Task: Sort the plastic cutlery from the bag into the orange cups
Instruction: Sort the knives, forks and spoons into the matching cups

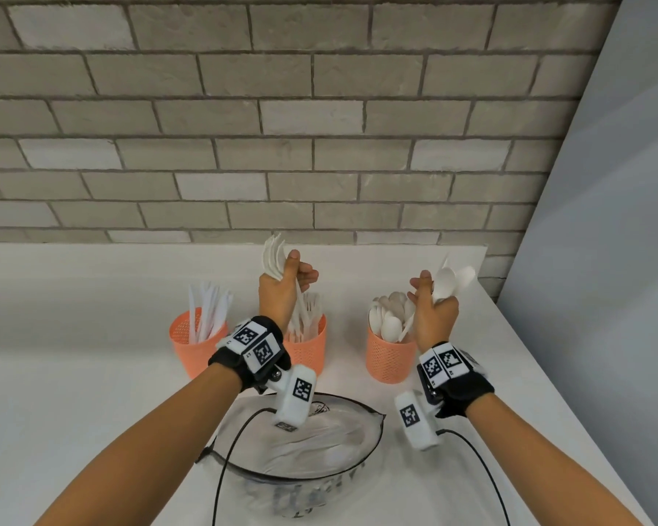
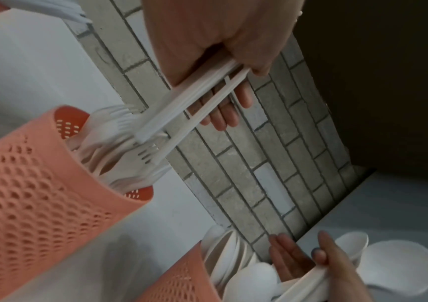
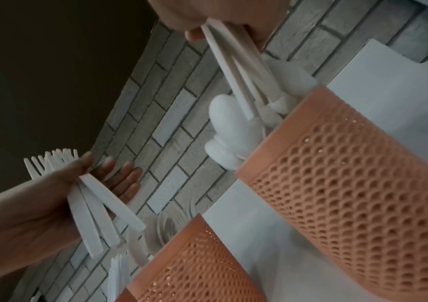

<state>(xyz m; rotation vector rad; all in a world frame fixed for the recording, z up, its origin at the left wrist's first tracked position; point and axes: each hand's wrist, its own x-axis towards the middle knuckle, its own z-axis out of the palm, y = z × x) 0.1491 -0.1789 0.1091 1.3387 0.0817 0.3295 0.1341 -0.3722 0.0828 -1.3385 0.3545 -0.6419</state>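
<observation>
1. Cutlery is in both hands above the cups: the left hand (image 1: 285, 286) clasps a bundle of forks (image 1: 274, 256) by the handles, handle ends pointing down over the middle cup (image 1: 306, 349); the right hand (image 1: 434, 309) clasps several spoons (image 1: 451, 280) over the right cup (image 1: 390, 358).
2. Risk, as a judgement: both cups look crowded, so handles could jam on the pieces already inside, tip a light cup, or slip and scatter.
3. Left cup (image 1: 185, 337) holds knives (image 1: 209, 309), the middle cup forks, the right cup spoons.
4. Bag (image 1: 304, 446) lies open on the white table (image 1: 73, 373) beneath the wrists; white pieces seem to remain inside, though blurred.
</observation>
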